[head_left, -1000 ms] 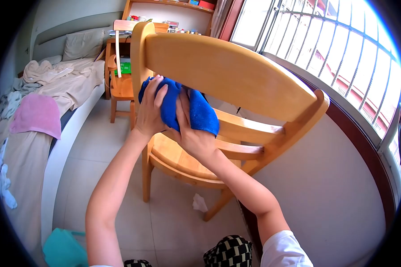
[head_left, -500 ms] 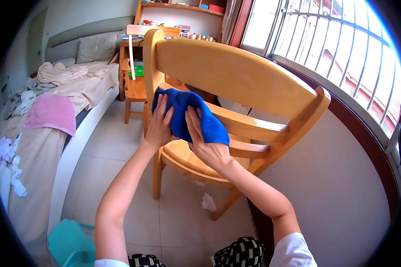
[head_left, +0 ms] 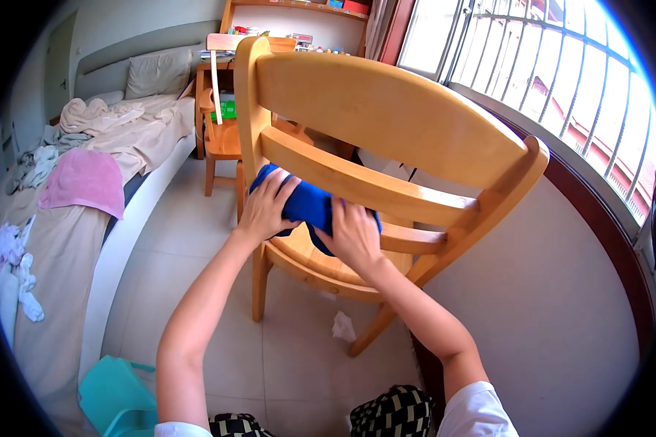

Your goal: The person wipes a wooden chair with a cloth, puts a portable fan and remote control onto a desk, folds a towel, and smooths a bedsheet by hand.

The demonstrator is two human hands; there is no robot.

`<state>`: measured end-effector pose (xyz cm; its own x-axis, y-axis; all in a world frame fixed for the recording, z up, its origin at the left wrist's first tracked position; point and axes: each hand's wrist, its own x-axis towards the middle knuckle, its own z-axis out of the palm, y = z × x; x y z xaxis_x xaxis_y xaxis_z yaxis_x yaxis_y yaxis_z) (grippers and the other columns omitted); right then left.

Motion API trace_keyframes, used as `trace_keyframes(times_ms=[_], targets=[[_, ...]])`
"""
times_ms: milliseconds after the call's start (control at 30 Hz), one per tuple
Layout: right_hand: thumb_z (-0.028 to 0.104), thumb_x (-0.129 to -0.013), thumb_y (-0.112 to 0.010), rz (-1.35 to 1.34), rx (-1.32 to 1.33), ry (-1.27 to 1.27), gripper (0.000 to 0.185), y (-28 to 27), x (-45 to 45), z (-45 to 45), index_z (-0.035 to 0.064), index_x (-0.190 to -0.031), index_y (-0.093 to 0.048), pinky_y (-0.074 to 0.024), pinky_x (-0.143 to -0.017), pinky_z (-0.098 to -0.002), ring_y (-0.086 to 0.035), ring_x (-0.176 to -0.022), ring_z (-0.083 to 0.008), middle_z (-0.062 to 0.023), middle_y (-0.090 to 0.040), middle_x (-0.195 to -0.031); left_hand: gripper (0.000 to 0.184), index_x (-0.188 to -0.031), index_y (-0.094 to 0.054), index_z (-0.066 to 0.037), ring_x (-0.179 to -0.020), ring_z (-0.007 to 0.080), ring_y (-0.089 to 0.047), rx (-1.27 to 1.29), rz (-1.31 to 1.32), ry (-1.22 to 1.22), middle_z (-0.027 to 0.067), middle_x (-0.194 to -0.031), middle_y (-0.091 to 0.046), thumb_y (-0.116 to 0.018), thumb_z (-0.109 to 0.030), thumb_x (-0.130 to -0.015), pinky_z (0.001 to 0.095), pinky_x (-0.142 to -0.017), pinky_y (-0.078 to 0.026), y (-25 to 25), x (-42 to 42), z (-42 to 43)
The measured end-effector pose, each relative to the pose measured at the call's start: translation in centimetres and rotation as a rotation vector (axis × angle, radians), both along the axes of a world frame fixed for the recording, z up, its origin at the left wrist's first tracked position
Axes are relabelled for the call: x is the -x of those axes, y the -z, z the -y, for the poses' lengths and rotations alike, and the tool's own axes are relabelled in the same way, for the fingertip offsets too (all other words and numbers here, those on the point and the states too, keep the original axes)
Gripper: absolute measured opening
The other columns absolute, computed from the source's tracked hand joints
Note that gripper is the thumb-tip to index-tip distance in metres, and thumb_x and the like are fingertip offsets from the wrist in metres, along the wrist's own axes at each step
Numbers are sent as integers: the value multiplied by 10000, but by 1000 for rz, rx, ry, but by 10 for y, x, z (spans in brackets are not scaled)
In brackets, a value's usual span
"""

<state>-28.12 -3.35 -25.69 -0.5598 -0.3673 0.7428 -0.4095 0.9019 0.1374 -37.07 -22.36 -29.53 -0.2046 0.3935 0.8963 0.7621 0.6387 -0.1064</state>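
Note:
A wooden chair (head_left: 386, 109) stands before me, its slatted back turned towards me. A blue cloth (head_left: 307, 204) is wrapped over the lower back slat, near the left upright. My left hand (head_left: 268, 207) grips the cloth at its left end, beside that upright. My right hand (head_left: 353, 231) is closed on the right end of the cloth, with fingers over its top. The cloth hides the left part of the lower slat. The middle slat (head_left: 364, 175) shows bare just above both hands.
A bed (head_left: 58, 255) with a pink towel (head_left: 84, 183) runs along the left. Another wooden chair (head_left: 222, 138) stands by a desk behind. A turquoise plastic stool (head_left: 116, 397) is at lower left. Crumpled tissue (head_left: 343, 326) lies on the floor. A barred window (head_left: 547, 80) is at right.
Both hands and the blue cloth have moved down from the middle slat to the lower slat. The fingers now curl over the cloth instead of lying flat. The chair appears slightly shifted in view.

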Motion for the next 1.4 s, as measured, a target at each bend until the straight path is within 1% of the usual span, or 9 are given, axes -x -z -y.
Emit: trace_keyframes(times_ms=[100, 167, 300, 400, 567, 767, 1000, 1233, 1400], targets=[[299, -693, -705, -28, -9, -5, 593, 2, 2, -11, -10, -1154, -496, -452, -813, -395, -549, -960, -337, -188, -512, -1111, 951, -1257, -360, -11, -1137, 353, -444, -43, 39, -19, 180, -1226, -430, -835, -300, -486, 436, -949, -403, -2, 2, -4], [303, -698, -702, -188, -171, 33, 561, 2, -2, -15, 9, -1136, -513, -451, -807, -360, -557, -965, -298, -144, -531, -1109, 954, -1257, -364, -25, -1141, 364, -435, -69, 79, 4, 183, -1223, -430, -837, -312, -480, 445, -959, -392, -1, 1, -5], [260, -723, -674, -126, -177, 62, 517, 7, 1, -14, 33, -1160, -515, -441, -819, -339, -562, -932, -233, -92, -551, -1100, 936, -1242, -393, -65, -1158, 394, -402, -107, 27, -54, 189, -1208, -432, -842, -334, -465, 479, -991, -347, 0, 0, -13], [252, -723, -676, -165, -197, 40, 536, 9, -2, -24, 31, -1181, -506, -442, -818, -337, -560, -922, -227, -89, -550, -1096, 902, -1207, -389, -51, -1150, 446, -376, -89, 38, -34, 219, -1208, -411, -843, -302, -470, 531, -986, -309, 2, -2, -20], [214, -700, -678, -156, -184, 73, 538, 16, -12, -46, 29, -1177, -513, -428, -827, -336, -551, -938, -222, -81, -551, -1091, 883, -1186, -409, -40, -1092, 432, -411, -43, 11, -41, 212, -1148, -439, -837, -338, -473, 531, -956, -327, 3, -13, -37], [180, -681, -680, -243, -163, 87, 549, 19, -28, -74, 30, -1185, -520, -404, -888, -390, -514, -1028, -270, -113, -545, -1145, 829, -1183, -435, -71, -1022, 386, -464, -135, -103, -2, 186, -1070, -470, -775, -457, -532, 497, -905, -365, 8, -27, -69], [210, -678, -676, -256, -240, 240, 541, 17, -53, -102, 51, -1174, -528, -376, -915, -467, -481, -1051, -341, -137, -513, -1152, 852, -1208, -418, -64, -1027, 393, -458, -155, -97, 41, 186, -1080, -466, -781, -444, -538, 511, -897, -356, 9, -47, -105], [85, -692, -640, -183, -171, 262, 575, 25, -69, -118, 16, -1241, -483, -364, -967, -493, -428, -1186, -382, -159, -462, -1292, 771, -1220, -472, -69, -1116, 339, -455, -140, -62, 69, 141, -1150, -503, -717, -469, -609, 464, -943, -352, 14, -62, -133], [21, -702, -587, -154, -112, 216, 552, 32, -85, -123, -26, -1241, -473, -361, -985, -477, -415, -1205, -412, -184, -435, -1328, 707, -1268, -444, -95, -1205, 366, -396, -117, -31, 157, 124, -1302, -439, -694, -312, -644, 478, -960, -341, 17, -78, -145]])
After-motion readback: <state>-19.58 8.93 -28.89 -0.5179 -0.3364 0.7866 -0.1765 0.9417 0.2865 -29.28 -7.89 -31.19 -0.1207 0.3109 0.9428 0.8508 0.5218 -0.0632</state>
